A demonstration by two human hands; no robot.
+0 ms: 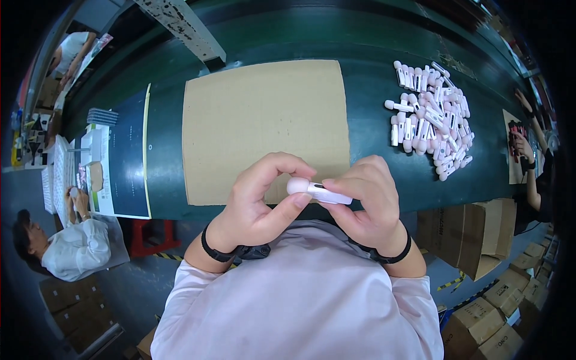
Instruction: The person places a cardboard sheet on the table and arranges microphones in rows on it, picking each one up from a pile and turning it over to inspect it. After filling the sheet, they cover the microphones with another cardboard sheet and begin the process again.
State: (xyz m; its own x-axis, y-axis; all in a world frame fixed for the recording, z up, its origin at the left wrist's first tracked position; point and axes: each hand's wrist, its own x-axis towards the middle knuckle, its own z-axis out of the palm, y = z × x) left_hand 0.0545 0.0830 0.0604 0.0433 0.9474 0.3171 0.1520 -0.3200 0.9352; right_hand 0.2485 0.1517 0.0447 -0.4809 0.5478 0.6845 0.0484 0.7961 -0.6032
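Both my hands are raised over the near edge of a flat cardboard sheet [264, 120], holding one pale pink mini wand massager [327, 193]. Its ball-shaped head points left, its flat body right, with a small dark patch on top. Thumb and fingers of my left hand [264, 192] pinch it around the round head. My right hand [372, 195] grips the body, thumb laid along its upper side. Farther right, a loose pile of similar massagers [435, 114] lies on the dark green table [378, 78], heads and bodies pointing in mixed directions.
A metal post [186, 30] stands at the table's far side. On the left, a seated person [78, 246] works beside a blue board [129, 156]; another person's hand [523, 147] shows at the far right. Cardboard boxes [462, 237] and a red stool [150, 237] stand below the table.
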